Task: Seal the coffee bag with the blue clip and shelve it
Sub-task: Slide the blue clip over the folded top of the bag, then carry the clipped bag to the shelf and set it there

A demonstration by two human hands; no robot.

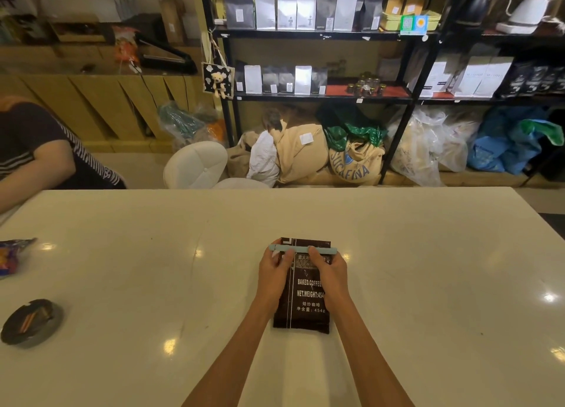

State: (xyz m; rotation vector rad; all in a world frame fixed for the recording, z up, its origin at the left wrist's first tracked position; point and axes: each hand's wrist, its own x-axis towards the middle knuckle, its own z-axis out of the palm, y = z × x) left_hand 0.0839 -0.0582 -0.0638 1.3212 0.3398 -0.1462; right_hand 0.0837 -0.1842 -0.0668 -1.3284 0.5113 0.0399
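A dark brown coffee bag [307, 302] with white lettering lies flat on the white table [428, 284], its top pointing away from me. A long pale blue clip [301, 249] lies straight across the bag near its top edge. My left hand [275, 269] grips the clip's left part, thumb and fingers on it. My right hand [328, 269] holds the clip's right part, and both hands rest over the bag's upper half.
Black shelves [321, 97] with rows of coffee bags stand beyond the table's far edge, with sacks on the floor beneath. A person's arm [46, 159] is at the far left. A dark ashtray [30, 322] and a snack packet [12, 255] lie on the table's left side.
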